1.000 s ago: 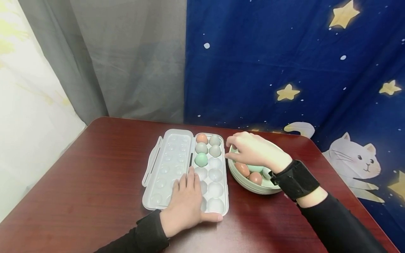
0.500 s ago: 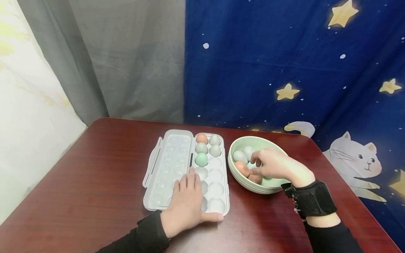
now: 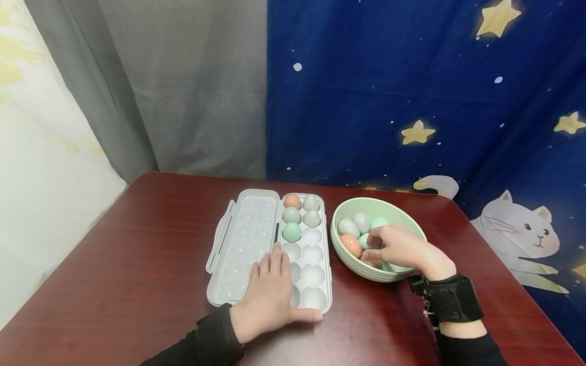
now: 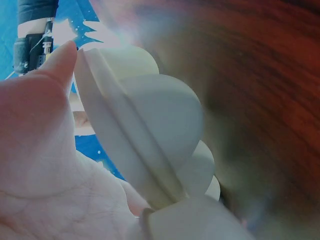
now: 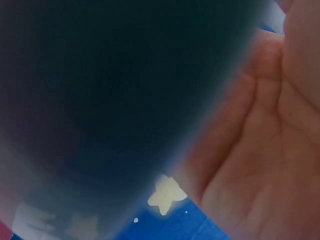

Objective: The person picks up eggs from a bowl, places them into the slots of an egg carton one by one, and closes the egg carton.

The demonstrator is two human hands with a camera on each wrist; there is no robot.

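A white plastic egg box (image 3: pixel 313 274) lies unfolded, its lid (image 3: pixel 247 223) to the left. An orange-brown egg (image 3: pixel 292 201), several pale grey eggs (image 3: pixel 312 219) and a mint green egg (image 3: pixel 291 232) sit in its far cups. My left hand (image 3: pixel 267 300) rests flat over the box's near end, fingers straight and thumb spread along the front edge. My right hand (image 3: pixel 403 249) reaches into the pale green bowl (image 3: pixel 341 209), fingers bent among the eggs beside a mint green egg (image 3: pixel 364 241) and a brown egg (image 3: pixel 370 260). Whether it grips one is hidden.
Other grey eggs (image 3: pixel 348 227), a mint green egg (image 3: pixel 378 222) and an orange-brown egg (image 3: pixel 351 245) lie in the bowl. The dark red table (image 3: pixel 160 264) ends at the back before grey and blue curtains (image 3: pixel 366 91).
My right hand has moved right from above the egg box's edge and down into the bowl, shifting only slightly in the last half second. My left hand has stayed in place.
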